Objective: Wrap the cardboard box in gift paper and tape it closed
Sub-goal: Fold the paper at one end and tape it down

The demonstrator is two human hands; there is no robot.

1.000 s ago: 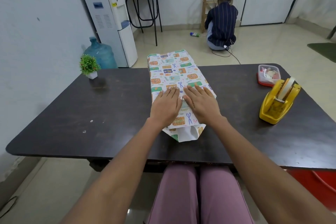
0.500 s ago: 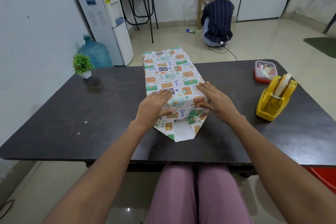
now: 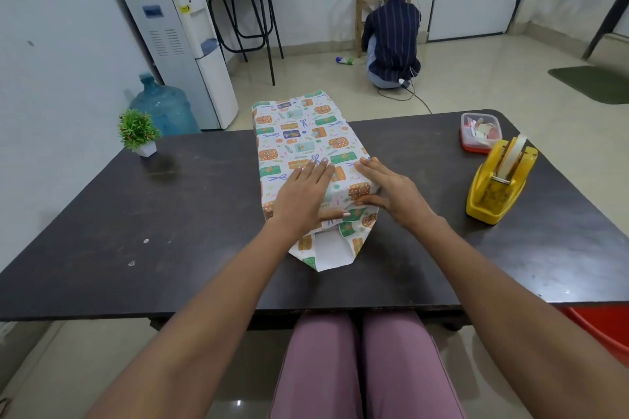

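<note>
Hands (image 3: 350, 194) flat on wrapped box (image 3: 306, 143)

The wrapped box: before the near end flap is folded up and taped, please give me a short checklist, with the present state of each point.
1. Wrapped box lies flat on the table: ok.
2. Left hand presses flat on top of the paper: ok.
3. Right hand holds the near right corner: ok.
4. Near flap is creased to a point and lies on the table, not yet folded up: not ok.
5. Tape dispenser stands to the right of the right hand, with a roll loaded: ok.
6. Top seam is taped: cannot tell.
</note>
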